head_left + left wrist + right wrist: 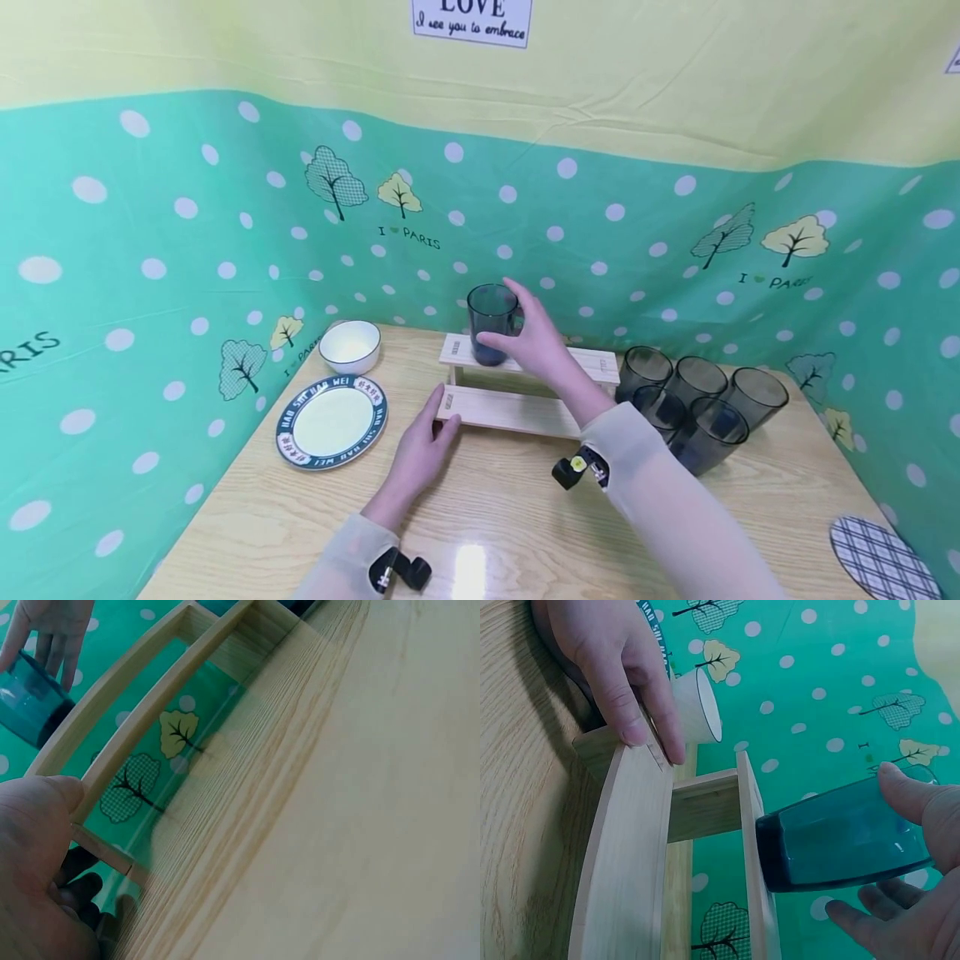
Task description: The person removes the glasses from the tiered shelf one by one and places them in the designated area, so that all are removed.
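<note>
A dark tinted glass [489, 329] stands upright at the left part of the top board of a two-tier wooden rack [517, 412]. My right hand [534, 333] is around the glass, its thumb along the near side. In the right wrist view the fingers of that hand [900, 915] are spread, with a gap between their tips and the glass [847, 836]. My left hand [422, 446] grips the left end of the rack's lower board, thumb in front. The left wrist view shows its thumb on a wooden edge and other fingers curled beneath.
Several similar dark glasses [697, 379] stand close together right of the rack, partly behind my right sleeve. At the left are a white bowl [351, 346] and a blue-rimmed plate [332, 421]. A checked round mat [883, 558] lies at the right edge. Patterned cloth [600, 217] hangs behind.
</note>
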Demonstrator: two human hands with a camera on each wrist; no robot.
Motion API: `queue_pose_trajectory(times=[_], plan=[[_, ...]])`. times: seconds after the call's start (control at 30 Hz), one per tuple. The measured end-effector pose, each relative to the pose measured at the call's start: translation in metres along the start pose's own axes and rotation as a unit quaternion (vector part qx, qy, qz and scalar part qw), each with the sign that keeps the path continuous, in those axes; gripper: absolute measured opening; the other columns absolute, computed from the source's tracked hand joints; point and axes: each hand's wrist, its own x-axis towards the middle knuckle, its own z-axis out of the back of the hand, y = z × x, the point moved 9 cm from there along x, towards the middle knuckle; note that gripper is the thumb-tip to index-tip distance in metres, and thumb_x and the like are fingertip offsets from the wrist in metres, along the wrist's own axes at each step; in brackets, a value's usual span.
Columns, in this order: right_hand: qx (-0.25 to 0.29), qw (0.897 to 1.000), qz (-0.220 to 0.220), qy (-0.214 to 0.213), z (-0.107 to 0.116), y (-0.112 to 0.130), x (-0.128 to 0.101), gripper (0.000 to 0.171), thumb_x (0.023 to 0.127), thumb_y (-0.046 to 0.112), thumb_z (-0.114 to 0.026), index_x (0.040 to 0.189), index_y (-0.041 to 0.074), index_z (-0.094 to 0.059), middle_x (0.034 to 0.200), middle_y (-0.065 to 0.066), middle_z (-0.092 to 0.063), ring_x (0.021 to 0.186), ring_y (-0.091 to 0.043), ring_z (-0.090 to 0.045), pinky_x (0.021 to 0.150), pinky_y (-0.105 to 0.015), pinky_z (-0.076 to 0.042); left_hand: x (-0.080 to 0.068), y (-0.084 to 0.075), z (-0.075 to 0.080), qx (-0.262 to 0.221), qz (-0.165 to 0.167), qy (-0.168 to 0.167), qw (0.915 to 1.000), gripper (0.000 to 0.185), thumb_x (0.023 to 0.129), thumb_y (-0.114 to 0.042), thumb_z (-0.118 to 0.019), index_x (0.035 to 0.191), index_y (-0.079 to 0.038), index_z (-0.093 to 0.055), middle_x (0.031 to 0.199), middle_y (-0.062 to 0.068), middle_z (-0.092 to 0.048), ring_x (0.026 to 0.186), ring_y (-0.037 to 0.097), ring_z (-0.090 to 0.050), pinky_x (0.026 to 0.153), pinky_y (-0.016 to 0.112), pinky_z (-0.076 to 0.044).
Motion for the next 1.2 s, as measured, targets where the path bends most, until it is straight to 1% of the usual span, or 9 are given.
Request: queue_pose_trajectory(times=[0.17, 0.3, 0.47, 0.7, 0.93, 1.2], plan=[[0.005, 1.0, -0.001, -0.003, -0.002, 0.001, 0.0, 0.099, 0.097, 0.034, -0.09, 0.176, 0.029, -0.029, 0.178, -0.009, -0.032, 0.162, -0.035, -0.033, 0.128, -0.06, -0.038, 0.0, 0.001, 0.0, 0.003, 0.001, -0.001, 1.0, 0.073, 0.115, -0.037, -0.061, 0.176, -0.013, -0.028, 0.176, 0.014, -0.036, 0.161, 0.038, -0.035, 0.132, 0.057, -0.028], [0.007, 1.0, -0.005, -0.005, -0.002, 0.0, 0.0, 0.099, 0.097, 0.034, -0.089, 0.175, 0.03, -0.029, 0.178, -0.007, -0.033, 0.162, -0.035, -0.034, 0.128, -0.06, -0.038, 0.0, 0.0, 0.0, 0.001, 0.003, 0.0, 1.0, 0.073, 0.115, -0.036, -0.061, 0.176, -0.013, -0.028, 0.176, 0.014, -0.036, 0.161, 0.037, -0.035, 0.132, 0.055, -0.028], [0.006, 1.0, -0.008, -0.011, -0.002, 0.001, -0.001, 0.098, 0.097, 0.034, -0.09, 0.175, 0.03, -0.03, 0.177, -0.008, -0.036, 0.161, -0.036, -0.037, 0.126, -0.06, -0.04, 0.0, -0.001, 0.0, 0.0, 0.002, 0.0, 1.0, 0.072, 0.115, -0.036, -0.061, 0.176, -0.013, -0.028, 0.176, 0.014, -0.036, 0.162, 0.037, -0.034, 0.133, 0.055, -0.028], [0.008, 1.0, -0.005, -0.029, -0.001, 0.001, -0.003, 0.1, 0.094, 0.034, -0.092, 0.175, 0.029, -0.033, 0.174, -0.008, -0.041, 0.157, -0.036, -0.042, 0.123, -0.06, -0.045, -0.001, -0.001, 0.0, 0.005, 0.001, -0.002, 1.0, 0.073, 0.115, -0.037, -0.061, 0.176, -0.013, -0.028, 0.176, 0.014, -0.035, 0.161, 0.038, -0.035, 0.132, 0.056, -0.028], [0.009, 0.999, -0.012, -0.044, 0.005, -0.002, -0.011, 0.1, 0.093, 0.033, -0.094, 0.174, 0.032, -0.035, 0.173, -0.007, -0.043, 0.156, -0.036, -0.043, 0.119, -0.061, -0.048, 0.0, 0.001, -0.001, 0.005, 0.001, -0.001, 1.0, 0.073, 0.115, -0.037, -0.061, 0.176, -0.013, -0.028, 0.176, 0.015, -0.037, 0.161, 0.038, -0.035, 0.132, 0.056, -0.029], [0.007, 0.999, -0.016, -0.042, 0.013, 0.003, -0.025, 0.1, 0.091, 0.036, -0.095, 0.173, 0.035, -0.037, 0.173, -0.005, -0.043, 0.157, -0.036, -0.042, 0.118, -0.06, -0.05, 0.0, 0.0, 0.0, 0.004, 0.001, -0.002, 1.0, 0.072, 0.116, -0.037, -0.06, 0.176, -0.013, -0.029, 0.175, 0.015, -0.038, 0.161, 0.038, -0.036, 0.132, 0.056, -0.03]])
